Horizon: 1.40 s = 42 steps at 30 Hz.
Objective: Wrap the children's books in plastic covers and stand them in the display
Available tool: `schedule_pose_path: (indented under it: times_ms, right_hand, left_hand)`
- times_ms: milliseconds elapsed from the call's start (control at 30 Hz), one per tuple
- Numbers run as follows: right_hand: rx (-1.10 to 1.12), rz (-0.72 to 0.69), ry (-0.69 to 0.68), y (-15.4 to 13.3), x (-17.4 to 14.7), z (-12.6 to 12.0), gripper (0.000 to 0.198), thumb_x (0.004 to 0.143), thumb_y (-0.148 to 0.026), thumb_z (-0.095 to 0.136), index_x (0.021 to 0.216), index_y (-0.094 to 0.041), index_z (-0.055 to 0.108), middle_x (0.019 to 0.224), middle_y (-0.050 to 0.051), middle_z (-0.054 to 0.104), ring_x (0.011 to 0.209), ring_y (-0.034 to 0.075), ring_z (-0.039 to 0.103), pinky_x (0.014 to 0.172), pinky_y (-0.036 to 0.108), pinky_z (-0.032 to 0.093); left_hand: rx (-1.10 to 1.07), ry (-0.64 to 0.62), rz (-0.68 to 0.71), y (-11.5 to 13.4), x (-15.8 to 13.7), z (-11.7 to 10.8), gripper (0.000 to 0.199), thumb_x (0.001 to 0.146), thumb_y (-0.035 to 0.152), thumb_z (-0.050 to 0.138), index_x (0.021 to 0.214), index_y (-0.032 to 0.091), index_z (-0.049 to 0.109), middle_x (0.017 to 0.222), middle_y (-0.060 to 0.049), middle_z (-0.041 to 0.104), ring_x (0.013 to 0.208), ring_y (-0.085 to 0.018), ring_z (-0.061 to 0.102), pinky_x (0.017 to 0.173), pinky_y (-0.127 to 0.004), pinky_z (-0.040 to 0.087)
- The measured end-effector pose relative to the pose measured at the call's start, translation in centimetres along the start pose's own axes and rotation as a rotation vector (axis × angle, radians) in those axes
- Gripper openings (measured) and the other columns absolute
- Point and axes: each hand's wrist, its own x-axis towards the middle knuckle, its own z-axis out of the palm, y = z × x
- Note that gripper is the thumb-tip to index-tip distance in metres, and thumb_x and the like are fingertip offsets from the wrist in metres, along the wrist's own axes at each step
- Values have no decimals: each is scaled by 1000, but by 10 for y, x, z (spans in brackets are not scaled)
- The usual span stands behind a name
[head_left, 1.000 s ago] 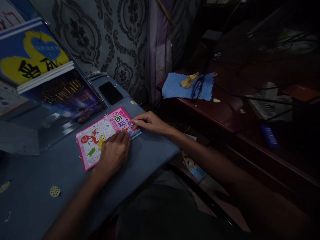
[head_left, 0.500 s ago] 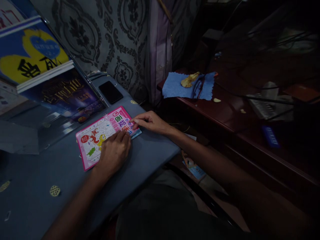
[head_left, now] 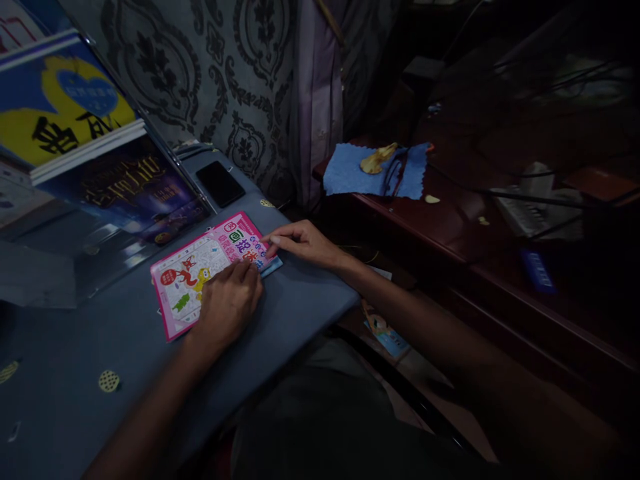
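Observation:
A pink picture book [head_left: 180, 280] with coloured animal drawings and large printed characters lies on the grey-blue tabletop. My left hand [head_left: 231, 297] rests across its near edge, fingers bent and close together on the cover; the thumb is hidden. At the book's right edge, my right hand [head_left: 305, 245] has its thumb and index finger closed on the border. A strip of something light blue [head_left: 273, 267] shows from beneath the book there. The book is shut and lies flat.
Upright books [head_left: 125, 177] stand in a clear rack at the left. Behind the pink book lies a black phone [head_left: 220, 184]. Across a gap at the right, a dark red table [head_left: 450, 233] holds a blue cloth [head_left: 345, 173], cables and a blue packet [head_left: 539, 270]. A patterned curtain [head_left: 210, 80] hangs behind.
The whole view has shifted very slightly. Both hands and the pink picture book stay in nearly the same place.

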Motion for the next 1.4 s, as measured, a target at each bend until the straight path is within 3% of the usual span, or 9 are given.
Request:
schedule_pose_path:
  times_ms: [400,600,1000,1233,1400]
  right_hand:
    - [-26,7,61,-8,-13,-3,48,95,-59,57,85,-17,79,86,7,79,88,20,71,86,32,52]
    - [-149,1,52,-13,-22,-1,39,98,-47,54,97,-17,80,90,6,80,90,21,73,86,32,53]
    - [-676,-301,-11,-14,-35,4,30,102,-29,49,109,-18,76,82,7,74,77,20,65,79,35,49]
    - [-878,-390,-22,-14,-40,11,25,103,-27,50,100,-20,74,83,8,74,80,22,65,76,37,47]
    - [-877,-438,-13,-13,-39,11,18,100,-24,54,95,-22,72,82,6,74,77,22,66,75,38,50]
  left_hand:
    - [31,-5,-12,4,0,-1,22,96,16,52,102,14,73,114,-14,76,96,-26,75,80,-37,62]
    - [30,8,-26,5,-3,4,25,98,16,50,107,12,73,119,-16,74,105,-28,73,87,-40,62]
    - [47,97,10,6,-9,20,28,100,19,48,115,9,70,122,-20,73,113,-32,71,91,-45,61]
    - [4,-33,2,2,-15,15,34,101,20,53,130,8,63,134,-18,67,127,-32,63,98,-43,57]
    - [-73,-115,-38,-26,-45,5,39,103,30,53,138,13,58,143,-15,63,137,-28,56,110,-46,48]
